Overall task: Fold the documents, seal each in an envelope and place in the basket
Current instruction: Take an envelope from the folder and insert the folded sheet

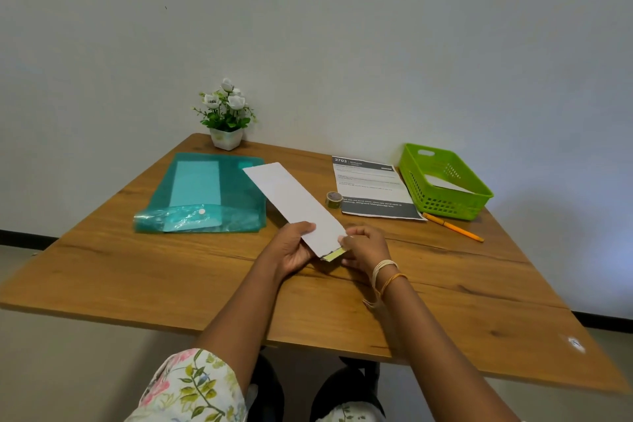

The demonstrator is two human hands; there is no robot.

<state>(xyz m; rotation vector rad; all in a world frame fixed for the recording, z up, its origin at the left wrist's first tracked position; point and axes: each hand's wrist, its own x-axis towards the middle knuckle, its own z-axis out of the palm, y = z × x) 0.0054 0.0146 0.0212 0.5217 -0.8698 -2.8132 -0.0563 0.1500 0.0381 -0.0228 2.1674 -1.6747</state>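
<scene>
A long white envelope [294, 202] is held above the wooden table [171, 271], angled from far left to near right. My left hand [294, 247] grips its near end from the left, thumb on top. My right hand [363, 247] pinches the envelope's near right corner, where a yellow strip [334, 254] shows at the flap. A printed document [371, 187] lies flat at the back right. The green basket [479, 197] beside it holds a white envelope [445, 183].
A teal plastic folder [205, 195] lies at the back left, with a potted white flower [226, 116] behind it. A small tape roll [334, 199] sits by the document. An orange pen [452, 227] lies in front of the basket.
</scene>
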